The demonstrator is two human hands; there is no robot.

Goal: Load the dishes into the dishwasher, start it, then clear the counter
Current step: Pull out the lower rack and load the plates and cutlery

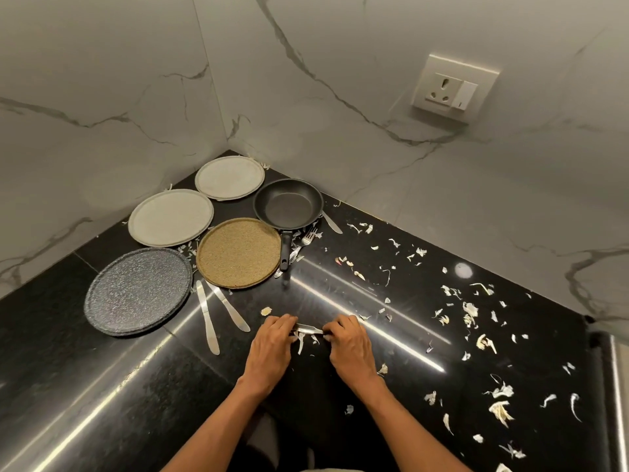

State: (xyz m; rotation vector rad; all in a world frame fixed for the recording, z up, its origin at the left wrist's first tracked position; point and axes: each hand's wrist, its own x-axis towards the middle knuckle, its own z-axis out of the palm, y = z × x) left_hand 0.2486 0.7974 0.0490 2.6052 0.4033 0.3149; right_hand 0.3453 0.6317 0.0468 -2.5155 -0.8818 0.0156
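Observation:
On the black counter (408, 335) my left hand (272, 349) and my right hand (350, 349) press together around a small pile of pale peel scraps (308, 333); fingers are curled on the scraps. Behind them lie several dishes: two light grey plates (170, 218) (229, 177), a tan plate (238, 252), a dark speckled plate (138, 291) and a black frying pan (287, 204). Two table knives (218, 311) lie beside the speckled plate. A fork (308, 237) and another knife (332, 223) sit by the pan.
Peel scraps (476, 321) are scattered over the right half of the counter. Marble walls meet in a corner behind the plates, with a wall socket (454, 88) at upper right. A steel rim (616, 386) shows at the far right edge.

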